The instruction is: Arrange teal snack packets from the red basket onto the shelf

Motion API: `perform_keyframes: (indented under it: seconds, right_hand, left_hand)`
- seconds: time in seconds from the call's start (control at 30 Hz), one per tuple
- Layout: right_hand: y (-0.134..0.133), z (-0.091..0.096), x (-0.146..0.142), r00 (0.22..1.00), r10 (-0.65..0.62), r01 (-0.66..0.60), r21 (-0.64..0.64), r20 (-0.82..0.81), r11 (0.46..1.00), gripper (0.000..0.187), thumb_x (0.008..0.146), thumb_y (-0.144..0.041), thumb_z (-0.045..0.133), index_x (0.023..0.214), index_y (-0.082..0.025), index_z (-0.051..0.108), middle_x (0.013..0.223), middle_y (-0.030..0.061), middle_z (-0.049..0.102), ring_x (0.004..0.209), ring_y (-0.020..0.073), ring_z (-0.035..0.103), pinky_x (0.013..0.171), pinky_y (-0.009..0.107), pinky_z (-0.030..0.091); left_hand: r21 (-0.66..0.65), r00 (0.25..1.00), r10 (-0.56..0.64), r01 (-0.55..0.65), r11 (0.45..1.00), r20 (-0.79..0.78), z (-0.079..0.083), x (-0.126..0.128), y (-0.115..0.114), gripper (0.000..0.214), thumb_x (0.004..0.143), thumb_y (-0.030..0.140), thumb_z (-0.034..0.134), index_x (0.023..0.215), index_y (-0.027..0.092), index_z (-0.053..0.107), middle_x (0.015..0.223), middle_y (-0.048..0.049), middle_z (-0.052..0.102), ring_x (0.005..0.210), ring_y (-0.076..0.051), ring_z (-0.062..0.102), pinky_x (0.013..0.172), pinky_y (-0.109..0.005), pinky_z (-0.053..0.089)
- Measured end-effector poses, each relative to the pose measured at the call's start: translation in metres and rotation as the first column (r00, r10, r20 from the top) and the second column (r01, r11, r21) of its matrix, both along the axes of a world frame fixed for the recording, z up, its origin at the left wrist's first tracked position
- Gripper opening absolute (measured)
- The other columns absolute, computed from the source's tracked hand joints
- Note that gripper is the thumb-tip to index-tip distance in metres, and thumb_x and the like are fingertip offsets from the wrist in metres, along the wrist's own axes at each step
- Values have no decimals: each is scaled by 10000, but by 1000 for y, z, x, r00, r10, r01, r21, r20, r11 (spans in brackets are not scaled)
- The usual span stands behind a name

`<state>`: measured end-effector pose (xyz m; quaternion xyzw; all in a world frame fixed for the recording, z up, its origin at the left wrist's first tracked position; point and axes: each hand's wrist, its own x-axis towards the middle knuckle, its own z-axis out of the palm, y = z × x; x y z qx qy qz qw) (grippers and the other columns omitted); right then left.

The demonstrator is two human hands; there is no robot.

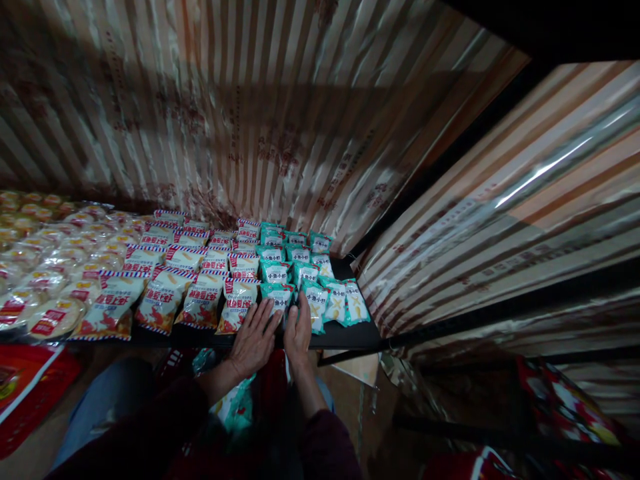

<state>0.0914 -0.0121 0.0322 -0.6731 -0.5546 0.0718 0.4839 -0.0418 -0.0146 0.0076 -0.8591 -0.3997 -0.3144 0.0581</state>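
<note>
My left hand lies with its fingers stretched out at the front edge of the black shelf. Its fingertips touch the lower part of a teal-and-white snack bag in the front row. On that bag's right side is my right hand, fingers straight and pointing away from me, next to another teal snack bag. The palm sides of both hands are hidden. Several more teal bags stand in rows behind and to the right. Left of them are rows of white-and-red snack bags.
Round clear-wrapped snacks fill the shelf's left part. Striped plastic sheeting covers the back and right side, with a dark frame bar at the corner. Below the shelf, more teal bags lie near my legs, and a red package is at left.
</note>
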Motion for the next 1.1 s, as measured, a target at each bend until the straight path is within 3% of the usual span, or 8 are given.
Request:
perform_keyframes:
  seconds: [0.23,0.33,0.63,0.87,1.1]
  right_hand:
    - [-21,-6,25,973,-230,229,74,17,971,543,963,-425,228,1354,-99,417,1443,200,377,1373,255,302,1097,492,278]
    - [-23,-10,38,963,-270,270,57,2,961,587,952,-466,222,1353,-82,413,1427,218,388,1364,273,312,1093,496,275]
    - [-12,-11,56,975,-223,223,3,-8,975,602,925,-481,278,1372,-93,384,1383,208,451,1286,272,419,1061,477,318]
    - [-6,-8,60,981,-187,186,-29,-57,982,605,911,-478,292,1355,-80,397,1368,214,466,1265,266,444,1054,468,331]
    - [0,-8,53,985,-160,157,-53,-67,986,597,914,-490,270,1333,-95,426,1356,201,483,1263,259,445,1045,455,345]
  left_hand:
    - [-21,1000,-8,8,1000,0,4,-1,-5,630,861,252,485,1450,141,291,1553,-145,136,1429,-294,146,1156,-477,164]
    - [-6,999,-33,33,999,-14,8,2,-12,613,869,250,475,1445,132,302,1550,-146,155,1431,-289,140,1161,-475,150]
    - [-7,986,-148,148,989,-81,14,29,-20,603,869,225,446,1443,106,301,1515,-176,266,1432,-312,105,1153,-513,135]
    - [-50,974,-147,140,989,-173,18,51,-13,520,870,251,439,1355,64,420,1398,-193,457,1409,-307,215,1145,-501,145]
    - [-42,972,-133,127,991,-196,12,58,-7,494,871,275,448,1314,57,464,1380,-189,479,1398,-304,250,1153,-499,127]
